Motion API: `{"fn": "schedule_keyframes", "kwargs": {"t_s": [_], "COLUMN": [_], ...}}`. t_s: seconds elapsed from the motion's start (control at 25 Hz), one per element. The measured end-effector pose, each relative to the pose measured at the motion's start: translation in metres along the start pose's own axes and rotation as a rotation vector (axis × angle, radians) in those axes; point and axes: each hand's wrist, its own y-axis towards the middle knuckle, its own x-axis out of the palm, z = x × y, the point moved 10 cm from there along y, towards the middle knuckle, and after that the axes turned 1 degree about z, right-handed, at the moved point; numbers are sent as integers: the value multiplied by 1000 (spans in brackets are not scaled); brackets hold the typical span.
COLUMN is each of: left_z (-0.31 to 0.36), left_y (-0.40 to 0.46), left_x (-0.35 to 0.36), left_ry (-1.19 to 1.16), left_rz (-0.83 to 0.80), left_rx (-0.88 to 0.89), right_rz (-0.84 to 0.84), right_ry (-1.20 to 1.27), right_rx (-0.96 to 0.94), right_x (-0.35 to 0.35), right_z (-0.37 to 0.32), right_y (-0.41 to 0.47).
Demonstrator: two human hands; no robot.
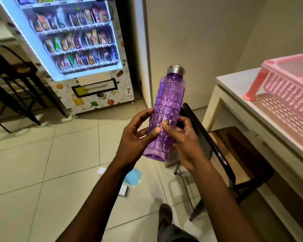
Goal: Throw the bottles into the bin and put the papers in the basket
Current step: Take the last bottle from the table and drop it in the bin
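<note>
pink slatted plastic basket (285,95) on white table, right. translucent purple ribbed plastic bottle with steel cap (166,112) held mid-air, near upright, cap tilted away; left hand (135,137) and right hand (184,138) both wrapped round its lower half. Bin not visible; blue and white papers (132,177) on floor

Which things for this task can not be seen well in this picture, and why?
- Bin: not in the head view at all.
- Papers on the floor: partly hidden by the left forearm; their number cannot be told.
- Pink basket: cut off by the right edge; its inside is not visible.
- Purple bottle: both hands, left and right, cover its lower sides.
</note>
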Motion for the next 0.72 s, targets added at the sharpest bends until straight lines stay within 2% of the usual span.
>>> {"fn": "schedule_keyframes", "kwargs": {"t_s": [0.24, 0.4, 0.72], "left_z": [-33, -58, -108], "left_y": [88, 134, 235], "left_x": [-35, -48, -96], "left_ry": [59, 39, -7], "left_rz": [15, -56, 25], "left_rx": [-126, -205, -298], "right_rz": [7, 22, 116], "right_ry": [18, 18, 56], "right_rx": [63, 82, 116], "right_x": [26, 35, 65], "right_z": [14, 23, 54], "right_y": [107, 168, 268]}}
